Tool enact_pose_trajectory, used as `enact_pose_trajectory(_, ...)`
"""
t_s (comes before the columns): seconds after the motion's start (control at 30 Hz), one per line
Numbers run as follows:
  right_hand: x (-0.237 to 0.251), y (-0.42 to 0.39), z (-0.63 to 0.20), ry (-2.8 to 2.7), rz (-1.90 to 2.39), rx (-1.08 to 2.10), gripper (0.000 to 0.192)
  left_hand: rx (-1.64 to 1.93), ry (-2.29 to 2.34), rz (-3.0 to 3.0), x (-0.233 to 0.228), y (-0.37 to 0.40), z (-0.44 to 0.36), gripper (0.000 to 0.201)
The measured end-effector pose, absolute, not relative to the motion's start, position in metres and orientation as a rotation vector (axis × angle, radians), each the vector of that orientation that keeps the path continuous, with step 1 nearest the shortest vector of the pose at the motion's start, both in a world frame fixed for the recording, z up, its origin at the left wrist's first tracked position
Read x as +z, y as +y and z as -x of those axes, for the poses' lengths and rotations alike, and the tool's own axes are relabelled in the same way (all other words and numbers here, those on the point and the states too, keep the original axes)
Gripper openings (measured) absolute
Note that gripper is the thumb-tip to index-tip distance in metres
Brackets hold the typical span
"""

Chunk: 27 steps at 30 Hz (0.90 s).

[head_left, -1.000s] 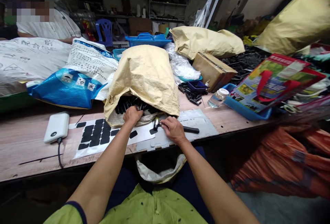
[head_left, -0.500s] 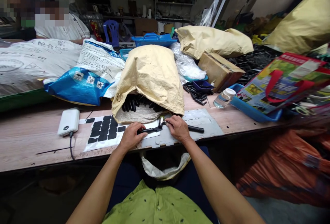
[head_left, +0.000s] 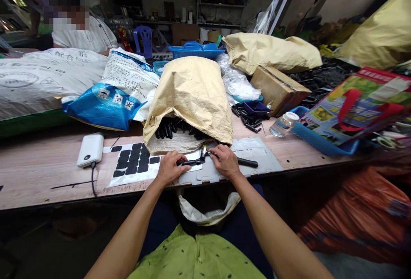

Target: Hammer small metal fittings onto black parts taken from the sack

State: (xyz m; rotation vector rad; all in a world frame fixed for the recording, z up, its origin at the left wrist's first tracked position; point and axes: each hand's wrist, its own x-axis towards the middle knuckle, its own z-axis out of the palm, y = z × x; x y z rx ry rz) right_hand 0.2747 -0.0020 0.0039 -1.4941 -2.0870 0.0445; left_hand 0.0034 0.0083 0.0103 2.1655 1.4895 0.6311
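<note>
I am pinching a slim black plastic part (head_left: pixel 189 163) in my left hand (head_left: pixel 170 167), fingers curled tight around its near end, and it is lying across the white sticker sheet (head_left: pixel 135 167) on the wooden bench (head_left: pixel 38 172). My right hand (head_left: pixel 226 162) is gripping a small hammer (head_left: pixel 224 157) close under its metal head, which is sitting just beside the part's far tip; whether they are touching I cannot tell. The handle is trailing right over a grey plastic panel (head_left: pixel 257 152). Right behind my hands an open tan sack (head_left: pixel 192 94) is spilling more black parts (head_left: pixel 175 128). A white power bank (head_left: pixel 90 149) is sitting left of the sheet.
</note>
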Motion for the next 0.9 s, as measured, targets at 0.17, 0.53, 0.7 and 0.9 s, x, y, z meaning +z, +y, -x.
enact_pose_trajectory(0.17,0.004,-0.002,-0.275,-2.088,1.487,0.041,0.019,0.666,1.480,-2.171,0.009,0.006,-0.003,0.028)
enact_pose_trajectory(0.53,0.008,-0.002,-0.276,-2.147,1.429,0.001,0.019,0.682,1.442,-2.104,0.010,0.008,-0.002,0.021)
enact_pose_trajectory(0.7,0.026,-0.009,-0.260,-2.009,1.347,0.025,0.025,0.674,1.468,-2.060,0.011,0.010,-0.003,0.021)
enact_pose_trajectory(0.9,0.048,-0.020,-0.226,-2.033,1.249,0.238,0.027,0.665,1.500,-2.018,0.012,0.009,-0.005,0.020)
